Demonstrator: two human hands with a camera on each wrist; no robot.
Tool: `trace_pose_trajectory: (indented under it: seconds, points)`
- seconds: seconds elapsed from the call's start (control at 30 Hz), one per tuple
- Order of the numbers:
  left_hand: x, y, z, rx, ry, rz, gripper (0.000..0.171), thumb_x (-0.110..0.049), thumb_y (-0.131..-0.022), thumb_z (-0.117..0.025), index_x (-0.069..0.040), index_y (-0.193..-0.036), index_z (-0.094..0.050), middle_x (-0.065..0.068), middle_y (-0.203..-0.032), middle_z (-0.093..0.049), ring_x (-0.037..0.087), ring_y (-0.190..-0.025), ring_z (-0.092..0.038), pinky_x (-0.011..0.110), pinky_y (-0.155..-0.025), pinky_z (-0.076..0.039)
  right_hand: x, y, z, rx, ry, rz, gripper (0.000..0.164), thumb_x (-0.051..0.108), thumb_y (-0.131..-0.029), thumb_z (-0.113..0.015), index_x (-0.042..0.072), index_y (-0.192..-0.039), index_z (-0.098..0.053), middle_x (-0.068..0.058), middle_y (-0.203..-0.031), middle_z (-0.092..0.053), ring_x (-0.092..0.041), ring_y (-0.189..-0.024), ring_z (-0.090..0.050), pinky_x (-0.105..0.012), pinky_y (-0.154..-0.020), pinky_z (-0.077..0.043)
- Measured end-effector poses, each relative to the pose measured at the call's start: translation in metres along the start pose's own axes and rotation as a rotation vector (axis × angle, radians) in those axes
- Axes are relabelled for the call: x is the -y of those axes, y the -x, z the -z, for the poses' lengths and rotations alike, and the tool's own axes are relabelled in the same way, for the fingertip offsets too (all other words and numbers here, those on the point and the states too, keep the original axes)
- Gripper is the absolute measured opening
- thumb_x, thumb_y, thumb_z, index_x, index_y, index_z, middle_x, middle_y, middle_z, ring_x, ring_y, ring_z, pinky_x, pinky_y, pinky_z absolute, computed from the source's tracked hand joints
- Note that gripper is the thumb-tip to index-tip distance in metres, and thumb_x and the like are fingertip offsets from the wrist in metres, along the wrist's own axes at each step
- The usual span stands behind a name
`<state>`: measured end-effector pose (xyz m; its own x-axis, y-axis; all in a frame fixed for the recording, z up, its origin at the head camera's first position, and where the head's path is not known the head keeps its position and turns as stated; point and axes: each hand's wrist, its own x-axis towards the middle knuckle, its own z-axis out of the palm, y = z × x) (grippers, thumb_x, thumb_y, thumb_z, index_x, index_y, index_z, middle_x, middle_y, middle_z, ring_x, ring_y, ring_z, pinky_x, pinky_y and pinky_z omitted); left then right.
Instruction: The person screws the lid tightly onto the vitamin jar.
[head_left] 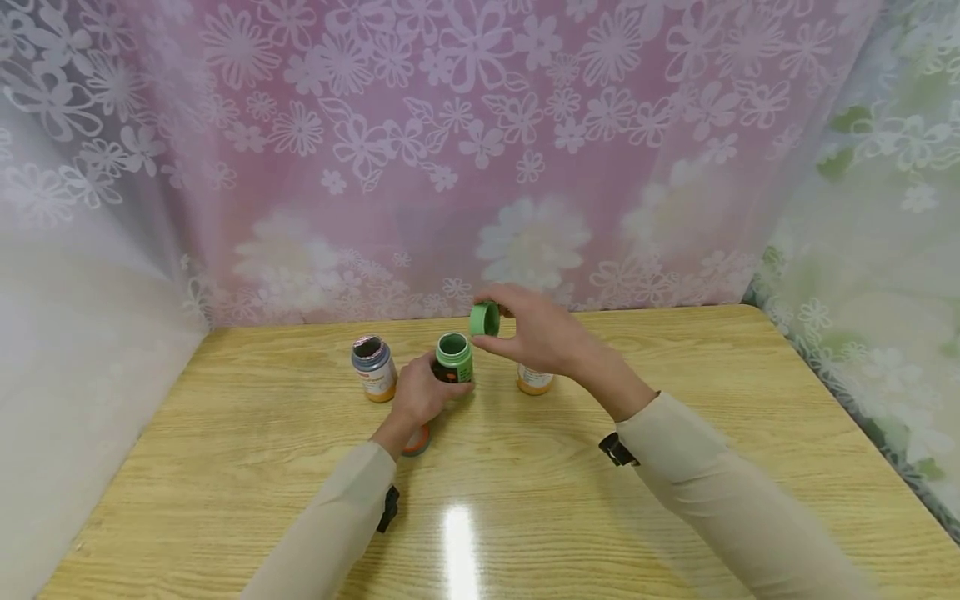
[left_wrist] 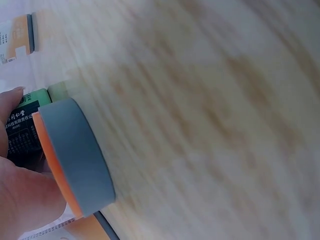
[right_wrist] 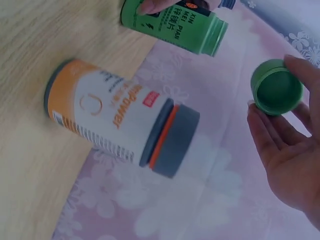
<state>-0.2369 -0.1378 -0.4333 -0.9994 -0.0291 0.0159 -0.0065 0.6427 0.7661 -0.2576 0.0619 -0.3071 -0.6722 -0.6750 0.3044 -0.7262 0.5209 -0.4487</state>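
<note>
My left hand (head_left: 424, 387) grips a green bottle (head_left: 455, 353) with a black label, which stands upright and uncapped on the table. Up and to the right of its mouth, my right hand (head_left: 540, 332) pinches a green cap (right_wrist: 276, 87) between thumb and fingers, its hollow side showing in the right wrist view. To the left of the left hand stands an uncapped white and orange bottle (head_left: 374, 369) with a grey neck. A grey cap with an orange rim (left_wrist: 76, 157) lies on the table by the left wrist, partly hidden in the head view.
A second white and orange bottle (right_wrist: 111, 111), capped in grey, stands behind the right hand and is mostly hidden in the head view. Flowered curtains (head_left: 420, 167) hang behind and at both sides of the wooden table (head_left: 540, 500).
</note>
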Motion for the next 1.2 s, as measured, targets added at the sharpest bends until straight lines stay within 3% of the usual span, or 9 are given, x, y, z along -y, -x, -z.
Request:
trace_pose_trajectory:
  seconds: [0.17, 0.37, 0.73, 0.97, 1.2]
  points:
    - [0.000, -0.001, 0.000, -0.005, -0.013, -0.003, 0.056, -0.031, -0.075, -0.084, -0.006, -0.119, -0.062, 0.009, -0.109, -0.066, 0.027, -0.097, -0.064, 0.041, -0.084, -0.051, -0.005, -0.010, -0.014, -0.114, -0.163, -0.057, 0.048, 0.031, -0.089, -0.069, 0.008, -0.128, -0.052, -0.002, -0.114, -0.058, -0.018, -0.099, -0.058, -0.034, -0.090, -0.048]
    - [0.002, -0.002, 0.000, -0.001, -0.017, -0.010, 0.055, -0.031, -0.075, -0.084, -0.006, -0.119, -0.062, 0.008, -0.107, -0.066, 0.026, -0.095, -0.064, 0.041, -0.084, -0.051, -0.003, -0.020, -0.034, -0.150, -0.305, -0.133, 0.050, 0.036, -0.091, -0.065, 0.015, -0.135, -0.052, 0.002, -0.123, -0.056, -0.014, -0.104, -0.057, -0.031, -0.090, -0.047]
    - [0.004, -0.004, 0.001, 0.001, -0.027, -0.015, 0.052, -0.032, -0.075, -0.083, -0.007, -0.116, -0.063, 0.006, -0.101, -0.067, 0.023, -0.088, -0.064, 0.038, -0.078, -0.051, -0.010, -0.024, -0.058, -0.177, -0.504, -0.195, 0.032, 0.029, -0.088, -0.072, 0.014, -0.111, -0.055, 0.002, -0.105, -0.059, -0.012, -0.099, -0.061, -0.032, -0.086, -0.049]
    - [0.003, -0.003, 0.002, 0.015, -0.017, -0.007, 0.052, -0.032, -0.076, -0.082, -0.007, -0.117, -0.062, 0.006, -0.101, -0.067, 0.023, -0.087, -0.064, 0.038, -0.078, -0.052, -0.014, -0.022, -0.074, -0.176, -0.504, -0.249, 0.031, 0.034, -0.088, -0.071, 0.015, -0.103, -0.052, 0.002, -0.109, -0.057, -0.015, -0.103, -0.057, -0.041, -0.091, -0.047]
    - [0.004, -0.003, 0.001, 0.015, -0.017, -0.026, 0.057, -0.034, -0.076, -0.082, -0.007, -0.122, -0.060, 0.006, -0.103, -0.067, 0.022, -0.088, -0.064, 0.036, -0.077, -0.052, -0.016, -0.017, -0.084, -0.171, -0.561, -0.259, 0.030, 0.030, -0.087, -0.072, 0.013, -0.102, -0.051, 0.000, -0.113, -0.056, -0.019, -0.114, -0.055, -0.041, -0.095, -0.046]
